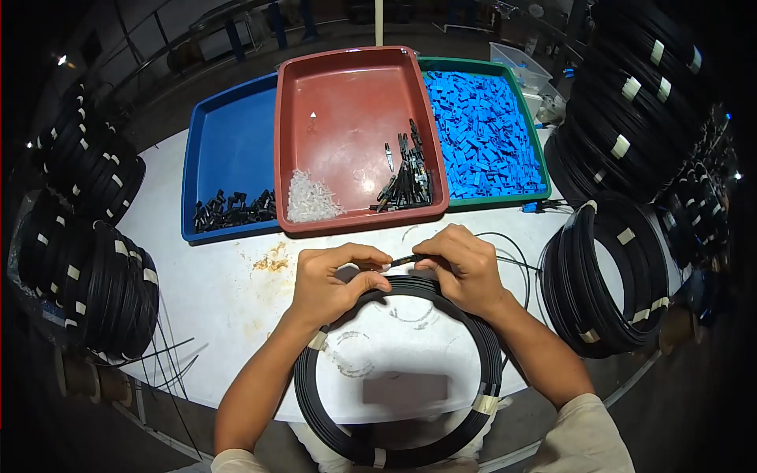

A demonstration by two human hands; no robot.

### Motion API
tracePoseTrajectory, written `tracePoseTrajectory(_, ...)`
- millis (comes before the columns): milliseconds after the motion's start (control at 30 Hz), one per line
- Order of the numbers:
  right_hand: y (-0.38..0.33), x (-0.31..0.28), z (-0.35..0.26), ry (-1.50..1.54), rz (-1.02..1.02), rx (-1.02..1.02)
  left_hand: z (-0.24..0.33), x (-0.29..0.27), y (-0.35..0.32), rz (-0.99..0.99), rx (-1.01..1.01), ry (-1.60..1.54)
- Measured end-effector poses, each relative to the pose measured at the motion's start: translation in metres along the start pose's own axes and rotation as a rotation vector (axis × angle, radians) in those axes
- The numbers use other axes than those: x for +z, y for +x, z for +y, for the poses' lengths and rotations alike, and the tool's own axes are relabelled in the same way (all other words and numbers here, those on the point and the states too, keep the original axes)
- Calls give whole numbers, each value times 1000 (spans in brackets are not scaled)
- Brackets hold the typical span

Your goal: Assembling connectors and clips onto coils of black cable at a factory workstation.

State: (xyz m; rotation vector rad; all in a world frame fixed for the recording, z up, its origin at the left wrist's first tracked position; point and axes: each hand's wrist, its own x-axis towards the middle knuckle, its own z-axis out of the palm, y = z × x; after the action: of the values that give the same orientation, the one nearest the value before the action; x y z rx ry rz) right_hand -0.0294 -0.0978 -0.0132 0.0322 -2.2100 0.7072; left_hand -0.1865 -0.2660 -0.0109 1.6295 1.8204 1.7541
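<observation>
Over the white table, both hands meet at a slim black cable connector (407, 259). My right hand (467, 268) pinches its right end, where a thin black cable (516, 251) loops away to the right. My left hand (337, 282) is closed at the other end, finger and thumb about a small white cap (386, 266), partly hidden by the fingertips. Just below the hands lies a large coil of black cable (490, 359), bound with pale tape, reaching over the table's front edge. Its upper part passes beneath both hands.
A red tray (355, 94) holds white caps (310, 199) and black connectors (408, 180). It overlaps a blue tray (225, 146) with black parts and a green tray (544, 177) full of blue clips (481, 134). Cable coils stand left (118, 288) and right (568, 276) on the table (213, 315).
</observation>
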Motion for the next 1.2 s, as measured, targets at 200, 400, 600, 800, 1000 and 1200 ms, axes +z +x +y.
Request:
tracePoseTrajectory(200, -2, 2, -7, 32, -68, -15, 1, -4, -1, -123, -88, -8)
tracePoseTrajectory(400, 0, 2, -4, 22, -103, -100, 0, 0, -2, -153, -52, -47)
tracePoseTrajectory(600, 0, 3, -4, 38, -117, -114, 0, -2, -2, -175, -52, -7)
tracePoseTrajectory(800, 0, 5, -4, 46, -100, -81, -2, -1, -1, -159, -35, -17)
tracePoseTrajectory(1000, -1, 4, -3, 48, -111, -113, 3, -1, 1, -198, -74, -28)
tracePoseTrajectory(1200, 0, 8, -3, 66, -63, -94, -6, 0, -1, -162, 23, 82)
